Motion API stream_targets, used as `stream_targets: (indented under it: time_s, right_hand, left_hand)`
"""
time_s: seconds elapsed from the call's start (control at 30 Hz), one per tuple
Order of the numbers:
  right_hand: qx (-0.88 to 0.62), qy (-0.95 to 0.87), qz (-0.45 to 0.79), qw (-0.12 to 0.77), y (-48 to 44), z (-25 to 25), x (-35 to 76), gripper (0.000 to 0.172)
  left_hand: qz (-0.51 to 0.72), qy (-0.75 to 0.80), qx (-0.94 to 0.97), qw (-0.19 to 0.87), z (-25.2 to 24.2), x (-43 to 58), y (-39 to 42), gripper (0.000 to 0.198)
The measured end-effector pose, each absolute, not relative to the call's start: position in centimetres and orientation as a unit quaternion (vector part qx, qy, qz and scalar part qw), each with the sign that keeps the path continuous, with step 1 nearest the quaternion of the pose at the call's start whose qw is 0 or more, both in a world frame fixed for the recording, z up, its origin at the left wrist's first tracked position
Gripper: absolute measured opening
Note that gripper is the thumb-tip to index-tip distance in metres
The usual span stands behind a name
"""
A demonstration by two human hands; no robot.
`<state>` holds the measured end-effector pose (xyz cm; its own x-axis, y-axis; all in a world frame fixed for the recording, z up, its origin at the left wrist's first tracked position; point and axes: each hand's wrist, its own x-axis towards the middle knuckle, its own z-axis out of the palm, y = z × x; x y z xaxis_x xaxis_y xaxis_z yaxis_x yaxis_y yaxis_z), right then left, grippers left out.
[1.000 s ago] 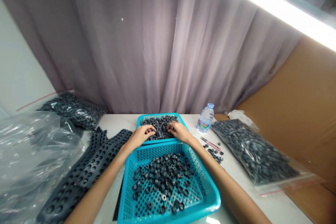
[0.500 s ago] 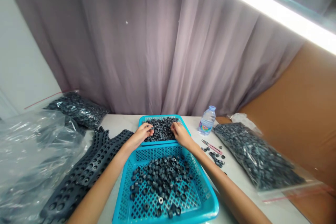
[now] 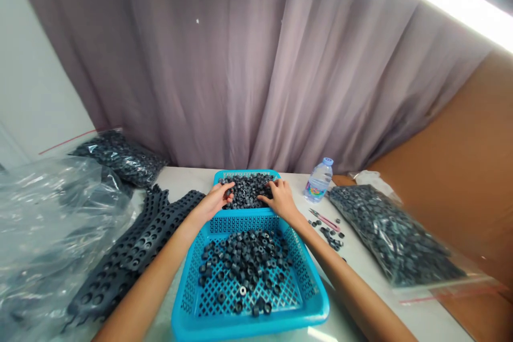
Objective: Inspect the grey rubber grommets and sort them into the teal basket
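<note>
Head view, looking down my forearms: both my hands are in the far basket [image 3: 219,175], the smaller blue one at the back of the table [image 3: 188,179]. My left hand [image 3: 213,203] sits at its left rim, fingers curled down onto the heap of black rings [image 3: 248,193]; the fingertips touch the rings, but whether they pinch one I cannot tell. My right hand [image 3: 281,199] lies loose and spread on the right side of the same heap, palm down, gripping nothing that shows. Just in front, butted against that basket, is the near basket [image 3: 248,327], bigger, with more rings [image 3: 244,262] scattered over its lattice floor. To my left lie perforated black strips [image 3: 144,240], overlapping, beside a crumpled clear plastic bag [image 3: 48,224]. To my right, a water bottle [image 3: 319,180] stands upright, pink-handled snips [image 3: 325,219] and a few loose rings [image 3: 332,237] lie near my forearm, and a sealed bag of rings [image 3: 393,240] rests beyond them.
</note>
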<state>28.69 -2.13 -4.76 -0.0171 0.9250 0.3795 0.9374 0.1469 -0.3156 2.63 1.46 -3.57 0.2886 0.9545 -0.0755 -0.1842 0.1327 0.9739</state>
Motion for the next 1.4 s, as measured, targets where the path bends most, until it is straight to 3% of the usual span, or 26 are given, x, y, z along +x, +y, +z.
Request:
stream_targets:
  time_s: [0.5, 0.77, 1.1, 1.4]
  right_hand:
    - [-0.646, -0.736, -0.012, 0.203, -1.1, -5.3, 28.8, 0.022]
    - [-0.647, -0.728, -0.010, 0.226, -0.8, -5.8, 28.9, 0.019]
    - [-0.615, -0.732, 0.016, 0.293, -0.7, -6.4, 29.3, 0.013]
    - [-0.592, -0.736, 0.010, 0.328, -1.2, -6.1, 29.2, 0.011]
  left_hand:
    - [0.337, 0.445, 0.788, 0.260, -3.4, 1.2, 0.9, 0.031]
    - [0.256, 0.475, 0.828, 0.154, -4.3, 0.9, 2.3, 0.049]
    - [0.165, 0.479, 0.836, 0.209, -3.8, 1.8, 3.0, 0.035]
    - [0.281, 0.485, 0.720, 0.409, -2.9, 3.3, 2.9, 0.036]
